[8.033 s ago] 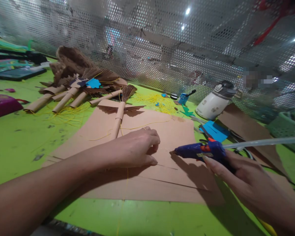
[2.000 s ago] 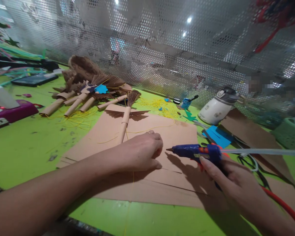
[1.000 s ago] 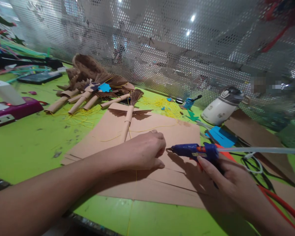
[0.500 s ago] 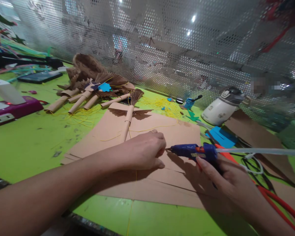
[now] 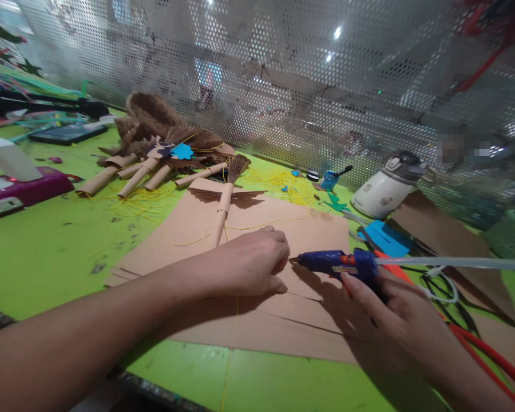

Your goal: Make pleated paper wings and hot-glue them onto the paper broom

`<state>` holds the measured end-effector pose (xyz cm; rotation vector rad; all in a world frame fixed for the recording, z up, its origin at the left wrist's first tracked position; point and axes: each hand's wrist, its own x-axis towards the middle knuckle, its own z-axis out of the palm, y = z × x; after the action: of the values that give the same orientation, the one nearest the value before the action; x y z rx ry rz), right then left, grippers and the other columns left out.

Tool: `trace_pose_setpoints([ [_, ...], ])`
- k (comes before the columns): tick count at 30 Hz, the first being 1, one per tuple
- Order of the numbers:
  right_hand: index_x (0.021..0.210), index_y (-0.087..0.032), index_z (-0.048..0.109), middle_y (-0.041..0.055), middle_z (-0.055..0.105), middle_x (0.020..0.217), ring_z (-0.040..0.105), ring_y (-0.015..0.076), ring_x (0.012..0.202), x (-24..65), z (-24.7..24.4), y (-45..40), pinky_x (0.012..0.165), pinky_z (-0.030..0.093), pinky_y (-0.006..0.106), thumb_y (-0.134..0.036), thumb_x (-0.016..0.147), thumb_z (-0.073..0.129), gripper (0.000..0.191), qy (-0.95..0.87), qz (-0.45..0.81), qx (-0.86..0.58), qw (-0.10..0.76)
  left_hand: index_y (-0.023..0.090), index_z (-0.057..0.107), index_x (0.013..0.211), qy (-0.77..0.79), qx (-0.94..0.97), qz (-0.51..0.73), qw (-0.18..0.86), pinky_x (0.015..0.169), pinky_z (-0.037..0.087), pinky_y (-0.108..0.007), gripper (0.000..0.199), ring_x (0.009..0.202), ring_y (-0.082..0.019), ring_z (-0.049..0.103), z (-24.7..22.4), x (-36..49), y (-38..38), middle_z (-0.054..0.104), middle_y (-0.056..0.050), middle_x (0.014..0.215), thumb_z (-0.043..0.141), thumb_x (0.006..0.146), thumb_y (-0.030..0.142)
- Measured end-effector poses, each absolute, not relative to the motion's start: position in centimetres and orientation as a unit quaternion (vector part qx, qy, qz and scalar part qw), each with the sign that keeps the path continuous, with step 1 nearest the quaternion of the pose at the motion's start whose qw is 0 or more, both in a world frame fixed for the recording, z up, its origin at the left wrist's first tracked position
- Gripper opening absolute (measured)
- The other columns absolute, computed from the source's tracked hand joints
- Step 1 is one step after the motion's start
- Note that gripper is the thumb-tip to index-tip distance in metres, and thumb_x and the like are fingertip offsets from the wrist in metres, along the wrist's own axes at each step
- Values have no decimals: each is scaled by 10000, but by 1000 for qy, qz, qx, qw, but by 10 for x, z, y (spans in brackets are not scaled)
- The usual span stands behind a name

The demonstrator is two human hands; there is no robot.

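Observation:
My right hand (image 5: 390, 303) grips a dark blue hot glue gun (image 5: 332, 262), with a long clear glue stick (image 5: 446, 262) running out of its back. The gun's nozzle points left, close to the fingers of my left hand (image 5: 257, 260). That hand is closed over the brown paper sheets (image 5: 309, 223); what its curled fingers hold, if anything, is hidden. Behind my left wrist lies a rolled brown paper figure (image 5: 224, 209) with pleated fans at its top and sides. A yellow string (image 5: 274, 222) trails across the paper beside it.
More rolled paper figures (image 5: 141, 177) are piled at the back left, near a purple power strip (image 5: 30, 191) and a phone (image 5: 68, 133). At the back right are a white bottle (image 5: 386, 186), a blue paint pot (image 5: 328, 180) and blue paper (image 5: 386, 237). Orange-handled scissors (image 5: 484, 349) lie lower right.

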<state>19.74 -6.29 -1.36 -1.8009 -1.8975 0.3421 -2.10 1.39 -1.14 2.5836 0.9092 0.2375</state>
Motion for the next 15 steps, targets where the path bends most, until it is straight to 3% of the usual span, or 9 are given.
trace_pose_setpoints([
  [15, 977, -194, 697, 37, 723, 666, 674, 206, 580, 214, -18, -58, 491, 523, 250, -464, 828, 455, 391, -744, 49, -632, 213, 175, 529, 714, 328, 921, 93, 191, 693, 376, -261, 191, 898, -184, 483, -14, -21, 14, 570, -42, 984, 653, 715, 320],
])
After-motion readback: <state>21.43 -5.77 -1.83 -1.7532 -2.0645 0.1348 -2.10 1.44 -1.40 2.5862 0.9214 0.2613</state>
